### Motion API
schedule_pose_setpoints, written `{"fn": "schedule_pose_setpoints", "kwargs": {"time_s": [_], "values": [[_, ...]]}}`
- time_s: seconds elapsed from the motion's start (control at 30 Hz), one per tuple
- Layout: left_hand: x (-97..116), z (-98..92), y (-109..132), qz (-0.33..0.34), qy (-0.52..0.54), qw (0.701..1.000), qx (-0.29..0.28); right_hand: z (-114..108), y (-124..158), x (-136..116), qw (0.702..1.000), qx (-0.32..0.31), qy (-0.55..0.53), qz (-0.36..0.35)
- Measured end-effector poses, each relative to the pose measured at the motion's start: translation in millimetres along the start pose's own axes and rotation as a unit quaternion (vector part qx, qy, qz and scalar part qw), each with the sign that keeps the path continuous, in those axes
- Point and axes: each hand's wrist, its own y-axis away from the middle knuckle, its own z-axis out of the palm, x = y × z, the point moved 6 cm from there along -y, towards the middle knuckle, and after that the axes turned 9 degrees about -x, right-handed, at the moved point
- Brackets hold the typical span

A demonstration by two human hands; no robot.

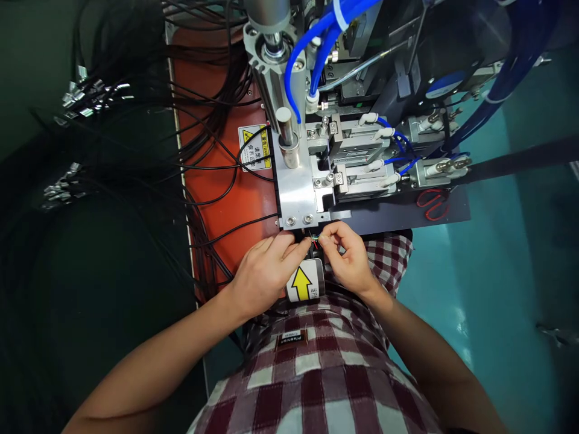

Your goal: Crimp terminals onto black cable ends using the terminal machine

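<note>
Just below the front of the metal press, my two hands meet over a small cable end with thin coloured wires (315, 239), red among them. My left hand (265, 271) comes in from the left, its thumb and forefinger closed at the wires' left side. From the right, my right hand (347, 256) pinches the other side between thumb and forefinger. Its remaining fingers are curled in. Fingertips cover much of the piece, so its exact shape is hidden. Close beneath the fingers is a white label with a yellow arrow (301, 283).
The press's metal block (296, 196) stands directly ahead of my fingers, with pneumatic cylinders (366, 144) and blue air hoses (325, 36) to the right. Black cables (217, 114) cross the orange surface (244, 250). Bundled cable ends with metal plugs (88, 96) lie left.
</note>
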Motion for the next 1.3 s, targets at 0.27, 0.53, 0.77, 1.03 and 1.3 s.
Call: {"fn": "schedule_pose_setpoints", "kwargs": {"time_s": [0.27,0.53,0.77,1.03,1.3], "values": [[1.0,0.0,-0.2,-0.002,-0.012,1.000,0.000,-2.4,-0.7,-10.9,0.997,0.017,0.061,-0.039],[4.4,-3.8,-2.7,0.004,-0.050,0.999,0.002,4.6,-0.7,4.0,0.988,-0.012,-0.082,0.130],[2.6,-0.4,0.7,0.001,-0.027,1.000,0.009,-4.8,4.6,-2.0,0.991,0.022,-0.046,0.123],[1.9,0.1,0.4,-0.001,-0.014,1.000,0.015,-0.2,-2.7,-6.2,0.995,0.040,-0.016,0.093],[1.2,2.8,1.3,-0.004,-0.008,1.000,0.009,-7.4,0.3,-0.8,0.989,0.036,-0.012,0.143]]}}
